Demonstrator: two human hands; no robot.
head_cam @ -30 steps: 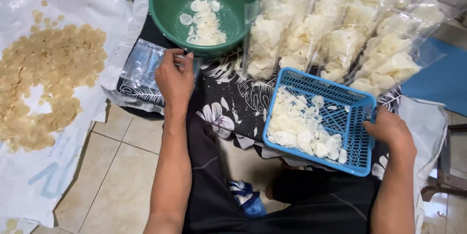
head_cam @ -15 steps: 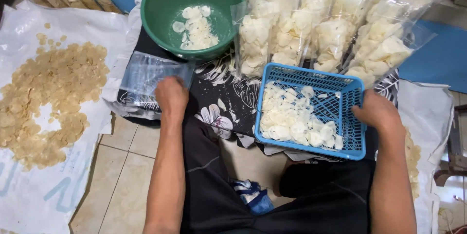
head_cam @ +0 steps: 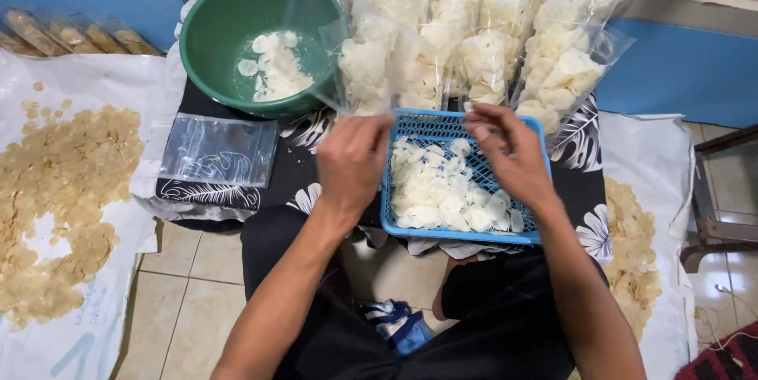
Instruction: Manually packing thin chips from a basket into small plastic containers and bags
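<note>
Both hands — left hand (head_cam: 353,163), right hand (head_cam: 505,151) — have lifted an empty clear bag (head_cam: 332,32) above the blue basket (head_cam: 466,231), gripping it.

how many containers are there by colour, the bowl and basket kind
green bowl: 1
blue basket: 1
total: 2

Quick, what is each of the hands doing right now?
Left hand: closed, pinching an empty clear plastic bag held up over the blue basket.
Right hand: fingers bent above the basket's white chips; whether it holds anything cannot be told.
</note>
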